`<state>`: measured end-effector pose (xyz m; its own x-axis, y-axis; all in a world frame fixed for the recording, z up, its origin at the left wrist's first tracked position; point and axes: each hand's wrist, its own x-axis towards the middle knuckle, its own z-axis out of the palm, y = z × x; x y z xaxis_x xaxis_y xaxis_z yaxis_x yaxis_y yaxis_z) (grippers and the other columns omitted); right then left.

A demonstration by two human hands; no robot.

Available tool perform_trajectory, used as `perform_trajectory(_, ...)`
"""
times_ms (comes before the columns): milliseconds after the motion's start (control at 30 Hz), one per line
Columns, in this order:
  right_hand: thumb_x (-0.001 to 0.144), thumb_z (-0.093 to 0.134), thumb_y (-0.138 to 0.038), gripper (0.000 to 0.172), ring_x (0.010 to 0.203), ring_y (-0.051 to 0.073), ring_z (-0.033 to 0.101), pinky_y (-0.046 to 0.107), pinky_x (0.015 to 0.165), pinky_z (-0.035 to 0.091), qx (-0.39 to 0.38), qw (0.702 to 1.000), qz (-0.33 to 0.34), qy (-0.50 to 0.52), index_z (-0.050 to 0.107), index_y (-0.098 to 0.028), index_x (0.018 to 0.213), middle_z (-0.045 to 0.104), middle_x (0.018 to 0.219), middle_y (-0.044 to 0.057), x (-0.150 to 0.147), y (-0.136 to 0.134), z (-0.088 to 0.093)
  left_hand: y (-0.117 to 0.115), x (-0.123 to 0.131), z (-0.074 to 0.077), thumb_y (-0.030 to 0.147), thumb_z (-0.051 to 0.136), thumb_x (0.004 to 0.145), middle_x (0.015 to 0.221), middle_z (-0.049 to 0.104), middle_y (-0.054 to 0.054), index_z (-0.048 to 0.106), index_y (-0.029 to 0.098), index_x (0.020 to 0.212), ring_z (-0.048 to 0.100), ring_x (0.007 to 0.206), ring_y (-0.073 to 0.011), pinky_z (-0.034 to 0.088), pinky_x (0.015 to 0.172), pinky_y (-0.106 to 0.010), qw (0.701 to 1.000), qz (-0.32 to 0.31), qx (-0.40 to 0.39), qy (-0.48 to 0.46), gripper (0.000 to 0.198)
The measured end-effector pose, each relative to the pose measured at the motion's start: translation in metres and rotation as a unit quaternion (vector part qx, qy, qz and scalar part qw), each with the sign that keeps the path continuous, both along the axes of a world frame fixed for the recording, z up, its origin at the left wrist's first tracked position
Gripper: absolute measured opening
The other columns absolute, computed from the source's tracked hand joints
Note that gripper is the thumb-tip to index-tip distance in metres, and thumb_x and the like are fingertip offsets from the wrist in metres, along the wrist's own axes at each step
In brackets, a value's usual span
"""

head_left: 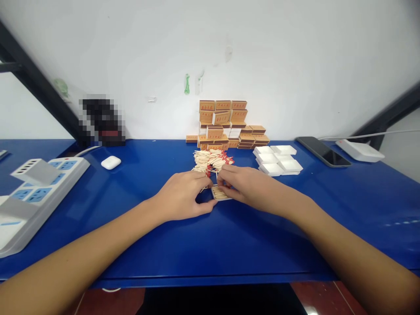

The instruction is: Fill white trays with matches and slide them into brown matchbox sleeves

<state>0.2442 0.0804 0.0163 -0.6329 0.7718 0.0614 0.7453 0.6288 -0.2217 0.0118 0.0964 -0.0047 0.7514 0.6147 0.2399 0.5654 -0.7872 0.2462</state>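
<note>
Both hands meet at the middle of the blue table [229, 236]. My left hand [183, 197] is curled, its fingertips pinching a few matches at the near edge of a loose pile of red-tipped matches [211, 159]. My right hand [244, 186] is curled too, fingers closed on a small open matchbox tray [220, 193] that lies on the table with matches in it. Behind the pile stands a stack of brown matchboxes [226, 124] against the wall. To its right lie several empty white trays [278, 160].
A grey and blue power strip [36, 188] fills the left side, with a white earbud case [110, 162] beyond it. A dark phone [323, 151] and a white adapter [360, 150] with its cable lie at the back right. A pixelated dark object [102, 120] stands at the back left.
</note>
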Motion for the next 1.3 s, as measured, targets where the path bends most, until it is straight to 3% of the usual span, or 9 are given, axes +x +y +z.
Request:
perform_trajectory(200,0.104,0.048,-0.017,0.016,0.076,0.019,0.062,0.031,0.065,0.039,0.018,0.999,-0.001,-0.040,0.060,-0.018,0.093,0.066,0.096,0.007,0.000,-0.002,0.005,0.000,0.000,0.001,0.044,0.066,0.093,0.086,0.069,-0.002,0.069,0.019,0.095,0.063,0.077,-0.0186,0.044,0.065,-0.032,1.000,0.001,-0.002,0.006,0.026)
perform_trajectory(333,0.104,0.049,-0.022,0.018,0.078,0.018,0.059,0.030,0.067,0.039,0.029,0.999,0.011,0.020,0.061,-0.020,0.090,0.065,0.095,0.006,0.007,0.002,0.009,0.000,0.002,0.002,0.044,0.066,0.093,0.088,0.070,-0.002,0.071,0.019,0.098,0.064,0.078,-0.0187,0.045,0.065,-0.032,1.000,0.004,-0.005,0.003,0.026)
perform_trajectory(500,0.101,0.052,-0.028,0.019,0.072,0.017,0.054,0.031,0.064,0.036,0.087,0.994,-0.062,0.035,0.062,-0.020,0.087,0.063,0.084,0.004,0.030,0.015,0.015,0.000,0.001,0.001,0.042,0.067,0.092,0.091,0.072,-0.002,0.073,0.020,0.102,0.066,0.081,-0.0190,0.048,0.070,-0.033,1.000,0.001,-0.005,-0.006,0.025)
perform_trajectory(733,0.095,0.057,-0.025,0.011,0.070,0.018,0.055,0.031,0.063,0.036,0.008,0.994,-0.102,-0.032,0.067,-0.021,0.092,0.064,0.078,0.002,0.049,0.031,0.007,0.000,0.000,0.000,0.044,0.066,0.093,0.089,0.071,-0.001,0.072,0.019,0.100,0.065,0.083,-0.0194,0.048,0.070,-0.034,1.000,-0.003,-0.002,-0.008,0.026)
perform_trajectory(967,0.096,0.052,-0.017,0.019,0.085,0.021,0.060,0.033,0.074,0.043,0.014,0.995,-0.093,-0.038,0.067,-0.020,0.107,0.062,0.100,0.008,0.055,0.041,-0.004,0.000,0.000,0.000,0.043,0.066,0.093,0.092,0.072,-0.002,0.072,0.020,0.104,0.066,0.082,-0.0193,0.049,0.071,-0.034,1.000,-0.008,0.005,-0.004,0.026)
perform_trajectory(1133,0.098,0.055,-0.022,0.011,0.086,0.021,0.058,0.033,0.075,0.043,-0.011,0.996,-0.085,-0.025,0.066,-0.021,0.099,0.060,0.097,0.006,0.055,0.046,-0.006,0.001,0.000,0.001,0.043,0.065,0.094,0.091,0.072,-0.002,0.072,0.020,0.102,0.066,0.083,-0.0191,0.049,0.071,-0.033,1.000,-0.009,0.003,-0.006,0.026)
perform_trajectory(1300,0.101,0.047,-0.020,0.015,0.077,0.019,0.054,0.033,0.072,0.041,-0.030,0.994,-0.095,-0.038,0.058,-0.020,0.091,0.058,0.095,0.006,0.053,0.043,-0.006,0.000,0.000,-0.001,0.043,0.065,0.094,0.091,0.072,-0.002,0.071,0.020,0.100,0.067,0.084,-0.0199,0.048,0.070,-0.033,1.000,-0.007,0.005,-0.007,0.026)
